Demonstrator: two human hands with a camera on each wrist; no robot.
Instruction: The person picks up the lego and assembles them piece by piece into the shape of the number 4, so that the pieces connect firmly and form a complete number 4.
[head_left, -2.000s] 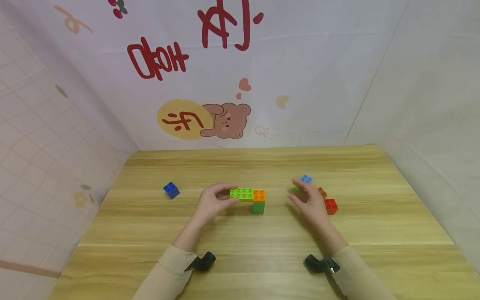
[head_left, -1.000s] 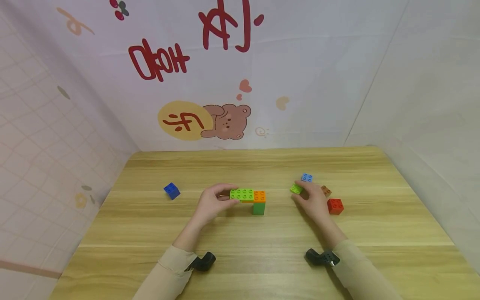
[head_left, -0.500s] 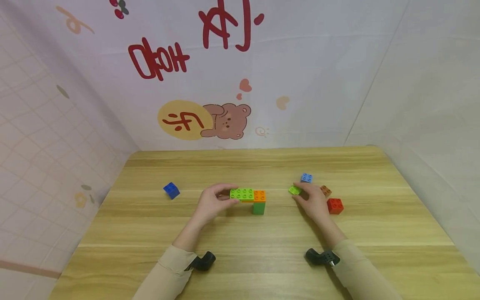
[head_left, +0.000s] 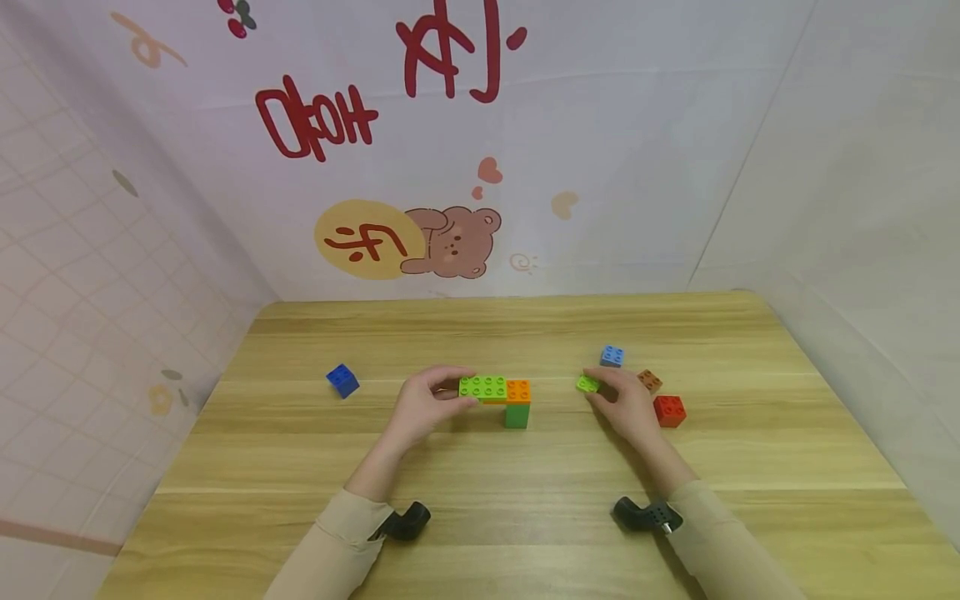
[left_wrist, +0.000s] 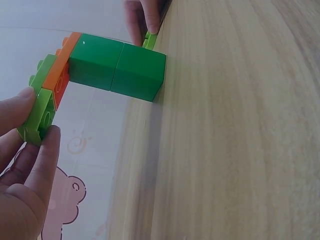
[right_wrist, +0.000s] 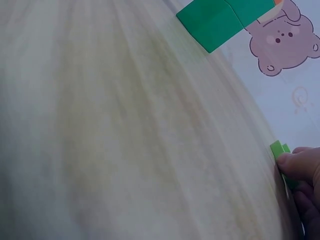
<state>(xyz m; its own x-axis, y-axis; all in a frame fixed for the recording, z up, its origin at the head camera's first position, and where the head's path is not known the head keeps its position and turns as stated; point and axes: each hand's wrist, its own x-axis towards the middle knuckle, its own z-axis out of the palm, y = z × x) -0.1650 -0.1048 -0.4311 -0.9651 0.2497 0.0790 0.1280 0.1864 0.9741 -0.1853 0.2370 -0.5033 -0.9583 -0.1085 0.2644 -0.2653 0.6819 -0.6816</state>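
My left hand [head_left: 423, 407] pinches the free end of a long lime green building brick [head_left: 482, 388] between thumb and fingers. That brick overhangs to the left from an orange brick [head_left: 518, 390]. Under the orange one, two dark green bricks [left_wrist: 117, 66] are stacked as an upright column on the table. To the right of this structure, my right hand [head_left: 628, 407] pinches a small, flat lime green brick [head_left: 587, 384] low at the tabletop. In the right wrist view its thumb lies over part of the small brick [right_wrist: 276, 148].
Around the right hand lie a light blue brick [head_left: 612, 356], a brown brick [head_left: 650, 381] and a red brick [head_left: 670, 411]. A dark blue brick [head_left: 342, 380] sits at the left. A printed cloth [head_left: 630, 150] hangs behind the wooden table [head_left: 517, 517].
My right hand has come down, taken the small lime green brick between its fingers and shifted it slightly left and nearer. My left hand keeps its grip on the long lime green brick.
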